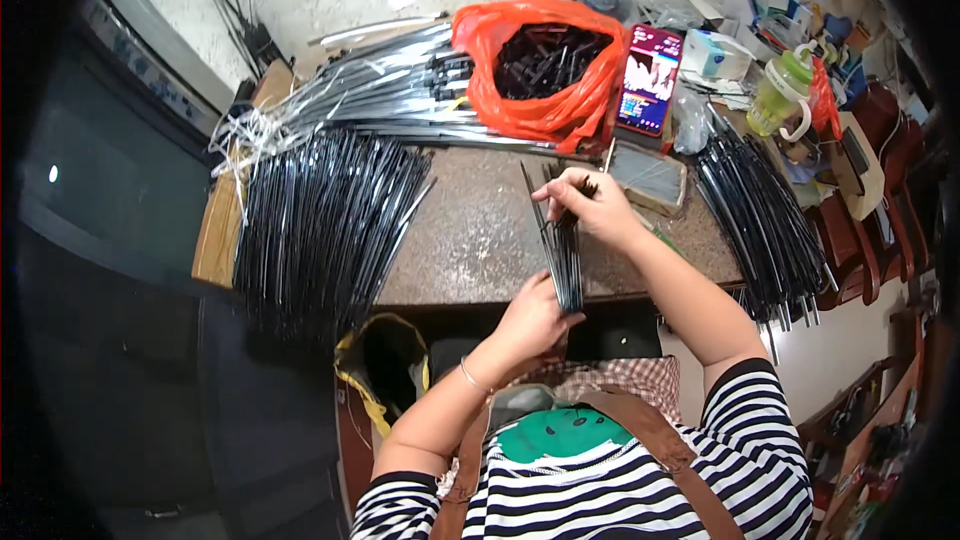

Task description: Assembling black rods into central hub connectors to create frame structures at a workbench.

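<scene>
A bundle of thin, dark, glossy rods (565, 260) stands at a slant over the table's front edge. My left hand (532, 318) is closed round its lower end. At the upper end, my right hand (600, 208) has thumb and fingers pinched on the rods. One thin rod there leans apart from the rest, at the left of the fingertips. The rods' exact kind is not clear, and my right palm hides part of their tops.
A large pile of dark rods (320, 225) covers the table's left, another pile (765, 220) its right. Behind stand a red plastic bag (480, 90) of black pieces, a phone (650, 80), a shallow box (648, 180) and a green bottle (780, 95). A yellow-rimmed black bag (350, 365) hangs below.
</scene>
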{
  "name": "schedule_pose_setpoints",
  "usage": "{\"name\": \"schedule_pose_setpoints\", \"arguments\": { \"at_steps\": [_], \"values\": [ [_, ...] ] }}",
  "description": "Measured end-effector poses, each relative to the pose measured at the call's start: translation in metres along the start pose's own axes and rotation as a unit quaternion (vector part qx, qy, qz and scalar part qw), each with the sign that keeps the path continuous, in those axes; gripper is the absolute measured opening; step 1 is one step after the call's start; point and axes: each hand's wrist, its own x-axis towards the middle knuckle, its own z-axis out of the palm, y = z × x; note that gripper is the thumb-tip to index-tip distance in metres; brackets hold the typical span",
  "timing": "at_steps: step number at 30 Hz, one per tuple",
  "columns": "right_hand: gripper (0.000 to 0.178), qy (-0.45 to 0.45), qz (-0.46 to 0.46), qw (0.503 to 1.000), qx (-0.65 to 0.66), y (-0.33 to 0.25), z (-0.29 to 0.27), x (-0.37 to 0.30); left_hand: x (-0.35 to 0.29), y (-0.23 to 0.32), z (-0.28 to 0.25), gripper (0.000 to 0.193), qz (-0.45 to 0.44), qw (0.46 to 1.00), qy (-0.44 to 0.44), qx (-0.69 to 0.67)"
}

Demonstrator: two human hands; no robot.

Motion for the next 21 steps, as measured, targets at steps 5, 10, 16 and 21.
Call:
{"name": "schedule_pose_setpoints", "arguments": {
  "at_steps": [5,10,16,21],
  "values": [
    [0.022,0.191,0.079,0.977,0.061,0.003,-0.012,-0.008,-0.002,-0.005,-0.014,0.015,-0.053,0.998,0.005,0.018],
    [0.028,0.182,0.046,0.976,0.107,0.005,0.008,-0.015,0.027,-0.029,-0.012,0.027,-0.032,0.991,-0.075,-0.103],
    [0.038,0.223,0.074,0.938,-0.255,0.031,0.003,-0.06,0.04,-0.066,-0.005,0.023,-0.082,0.969,-0.005,-0.232],
    [0.021,0.136,0.257,0.95,-0.112,0.022,0.02,-0.083,0.04,-0.051,-0.009,0.025,-0.053,0.992,-0.029,-0.107]
  ]
}}
